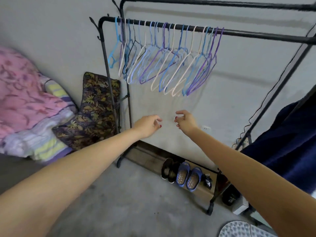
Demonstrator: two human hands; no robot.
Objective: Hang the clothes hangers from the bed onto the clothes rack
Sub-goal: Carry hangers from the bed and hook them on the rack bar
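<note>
A black metal clothes rack (248, 33) stands against the grey wall, with a lower bar and a higher bar behind it. Several thin hangers (164, 60) in blue, purple, white and black hang in a row along the left half of the lower bar. Both my arms reach forward below the hangers. My left hand (147, 125) and my right hand (185, 122) hover side by side, a short gap apart, fingers loosely curled and holding nothing. The bed (25, 108) lies at the left; no hangers show on it.
Pink and striped bedding is piled on the bed, with a dark leaf-patterned cushion (100, 94) leaning on the wall beside the rack's left post. Shoes and blue slippers (188, 177) sit on the rack's bottom shelf. A dark blue garment (290, 137) hangs at the right.
</note>
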